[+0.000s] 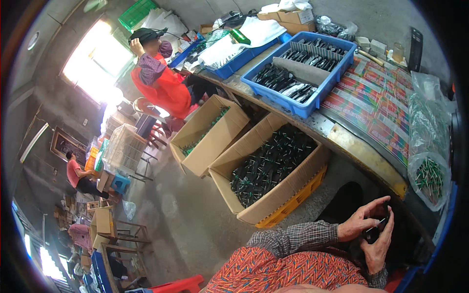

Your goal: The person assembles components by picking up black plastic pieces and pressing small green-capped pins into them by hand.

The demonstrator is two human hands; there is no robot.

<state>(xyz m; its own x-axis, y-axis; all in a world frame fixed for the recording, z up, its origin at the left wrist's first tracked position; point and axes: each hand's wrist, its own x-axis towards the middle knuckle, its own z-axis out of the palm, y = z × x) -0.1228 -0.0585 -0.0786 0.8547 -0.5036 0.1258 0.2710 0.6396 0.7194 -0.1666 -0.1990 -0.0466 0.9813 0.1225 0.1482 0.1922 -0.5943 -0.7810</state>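
At the lower right, in front of my patterned red apron, both hands are close together around a small, dark, shiny object [373, 235]. Its exact kind cannot be made out. My left hand [359, 223], coming from a checked sleeve, curls over it with the thumb near its surface. Below and beside it, my right hand [378, 250] cradles the same object, its fingers reaching up along the far side. The fingers hide much of it. Close to my hands stands the workbench edge [395, 181], with a plastic bag of thin green-and-metal pieces [430, 178] on top.
A blue tray [305, 108] of black-handled pieces stands on the bench beside printed cardboard [373, 105]. Two cartons hold parts: one black and green [266, 200], one green [207, 158]. A person in a red apron [159, 93] sits farther along; others are at the left.
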